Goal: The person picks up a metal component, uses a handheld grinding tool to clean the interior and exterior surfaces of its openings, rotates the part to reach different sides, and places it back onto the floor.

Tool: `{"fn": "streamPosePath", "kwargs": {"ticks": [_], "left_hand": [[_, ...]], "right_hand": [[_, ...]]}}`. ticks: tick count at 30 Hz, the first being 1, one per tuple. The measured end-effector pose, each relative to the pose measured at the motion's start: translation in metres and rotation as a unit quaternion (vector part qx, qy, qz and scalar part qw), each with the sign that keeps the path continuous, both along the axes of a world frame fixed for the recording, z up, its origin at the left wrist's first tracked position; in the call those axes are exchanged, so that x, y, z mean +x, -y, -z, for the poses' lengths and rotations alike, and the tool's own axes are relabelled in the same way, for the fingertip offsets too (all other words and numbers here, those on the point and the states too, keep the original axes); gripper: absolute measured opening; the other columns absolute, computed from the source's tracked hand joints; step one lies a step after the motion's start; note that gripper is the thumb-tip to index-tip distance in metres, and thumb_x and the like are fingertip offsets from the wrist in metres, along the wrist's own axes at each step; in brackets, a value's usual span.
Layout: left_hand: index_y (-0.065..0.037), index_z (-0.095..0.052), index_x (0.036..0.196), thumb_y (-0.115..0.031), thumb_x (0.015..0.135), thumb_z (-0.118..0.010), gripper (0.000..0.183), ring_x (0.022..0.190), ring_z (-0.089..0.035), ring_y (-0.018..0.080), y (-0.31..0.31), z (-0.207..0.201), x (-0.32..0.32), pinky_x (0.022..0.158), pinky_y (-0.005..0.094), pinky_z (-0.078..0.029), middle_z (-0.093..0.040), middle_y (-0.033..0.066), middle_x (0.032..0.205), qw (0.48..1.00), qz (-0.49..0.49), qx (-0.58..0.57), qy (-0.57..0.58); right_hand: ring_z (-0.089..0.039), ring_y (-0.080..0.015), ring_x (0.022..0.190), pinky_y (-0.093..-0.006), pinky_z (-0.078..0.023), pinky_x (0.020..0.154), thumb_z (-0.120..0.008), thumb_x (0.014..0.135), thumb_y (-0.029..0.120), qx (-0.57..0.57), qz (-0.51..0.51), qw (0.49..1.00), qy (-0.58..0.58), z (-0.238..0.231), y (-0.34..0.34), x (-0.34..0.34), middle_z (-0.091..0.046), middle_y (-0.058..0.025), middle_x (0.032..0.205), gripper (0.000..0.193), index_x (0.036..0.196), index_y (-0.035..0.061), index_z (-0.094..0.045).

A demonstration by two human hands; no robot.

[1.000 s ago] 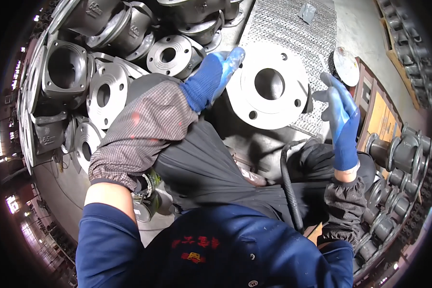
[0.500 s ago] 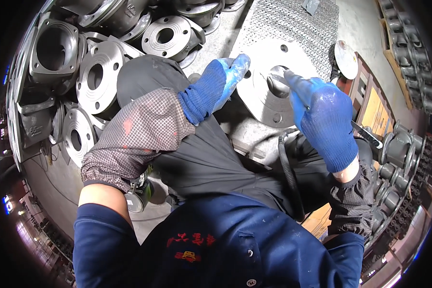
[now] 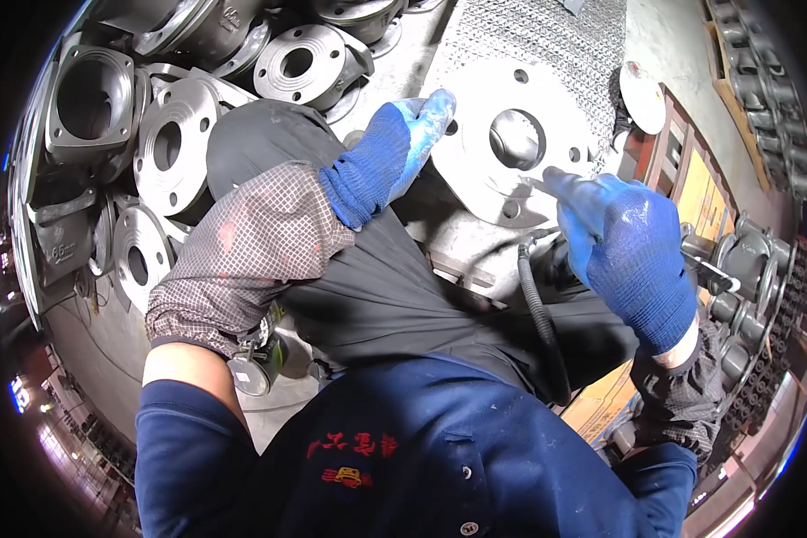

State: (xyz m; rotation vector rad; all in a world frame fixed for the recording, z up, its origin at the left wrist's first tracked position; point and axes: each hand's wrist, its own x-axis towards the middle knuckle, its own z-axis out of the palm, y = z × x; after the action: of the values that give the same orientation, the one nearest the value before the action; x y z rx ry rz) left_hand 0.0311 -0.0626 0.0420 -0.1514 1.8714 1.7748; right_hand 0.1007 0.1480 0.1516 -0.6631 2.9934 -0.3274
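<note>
A bright machined metal flange casting with a round bore and bolt holes faces up in front of my knees. My left hand, in a blue coated glove, is closed on its left rim. My right hand, gloved alike, is closed round a slim tool whose pale end sticks out behind the hand. Its fingertips lie over the flange face, just to the lower right of the bore. Most of the tool, including its working end, is hidden or lost in the glare.
Several grey flanged castings are stacked at the left and far left. A rough textured metal plate lies beyond the flange. A ribbed dark hose curves beside my right leg. Cardboard and more castings stand at the right.
My right hand has moved down and to the right, off the bore, which now shows openly. My left hand keeps its place on the rim. The whole view has shifted slightly.
</note>
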Motion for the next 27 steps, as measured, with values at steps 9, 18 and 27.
{"fn": "streamPosePath", "kwargs": {"ticks": [9, 18, 27], "left_hand": [[0.001, -0.064, 0.094, -0.047, 0.095, -0.048, 0.05, 0.051, -0.044, 0.004, 0.0, 0.001, 0.001, 0.047, 0.0197, -0.04, -0.049, -0.0027, 0.063, 0.999, 0.033, -0.016, -0.027], [0.001, -0.062, 0.09, -0.051, 0.093, -0.049, 0.054, 0.061, -0.044, 0.0051, 0.002, 0.015, 0.001, 0.055, 0.0215, -0.04, -0.052, -0.0008, 0.068, 0.997, 0.02, -0.009, -0.074], [0.003, -0.062, 0.093, -0.055, 0.093, -0.047, 0.06, 0.057, -0.045, 0.0067, 0.002, 0.009, 0.0, 0.051, 0.0223, -0.04, -0.051, 0.0007, 0.065, 0.997, 0.037, -0.035, -0.064]], "right_hand": [[-0.06, -0.0212, 0.059, -0.0349, -0.048, 0.05, -0.056, 0.083, 0.013, 0.072, 0.053, 0.996, -0.024, 0.025, 0.014, 0.022, -0.059, -0.0061, 0.068, 0.034, 0.117, 0.0151, -0.064], [-0.056, -0.016, 0.05, -0.0321, -0.041, 0.04, -0.058, 0.078, 0.011, 0.203, 0.057, 0.972, -0.104, 0.045, 0.046, 0.034, -0.054, -0.0006, 0.058, 0.043, 0.121, 0.0104, -0.059], [-0.06, -0.0141, 0.056, -0.0306, -0.043, 0.038, -0.059, 0.075, 0.015, 0.158, 0.078, 0.981, -0.079, 0.055, 0.06, 0.033, -0.057, -0.0016, 0.063, 0.042, 0.116, 0.0053, -0.058]]}}
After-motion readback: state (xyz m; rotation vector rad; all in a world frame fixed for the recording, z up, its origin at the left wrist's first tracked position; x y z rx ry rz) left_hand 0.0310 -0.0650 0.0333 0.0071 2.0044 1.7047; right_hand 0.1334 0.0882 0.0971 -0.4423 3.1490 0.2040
